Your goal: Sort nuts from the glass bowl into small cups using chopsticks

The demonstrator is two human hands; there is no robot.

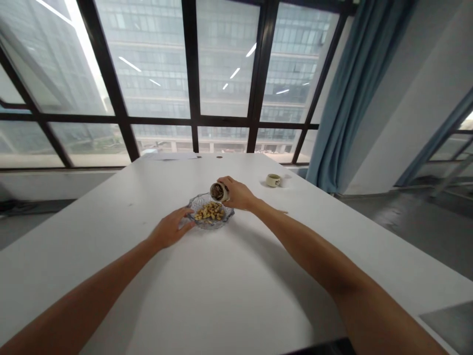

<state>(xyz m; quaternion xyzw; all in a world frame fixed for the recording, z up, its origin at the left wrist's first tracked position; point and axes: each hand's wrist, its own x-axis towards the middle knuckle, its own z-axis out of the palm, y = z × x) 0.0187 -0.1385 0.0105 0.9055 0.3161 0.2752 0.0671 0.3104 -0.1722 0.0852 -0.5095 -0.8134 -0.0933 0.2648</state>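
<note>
A scalloped clear glass bowl sits on the white table, holding a heap of peanuts in their shells. At its left rim is my left hand, fingers on the edge and thumb apart at the near side, steadying it. My right hand is closed around a small light-coloured cup above the bowl's far right side. The cup is tipped on its side, its mouth facing left and toward me. Inside it lie small dark pieces that look like seeds. Nothing is visibly falling from it.
A cream cup with dark markings stands farther back on the right of the white table. A thin stick-like thing lies partly behind my right forearm. Dark-framed windows and a blue curtain rise beyond.
</note>
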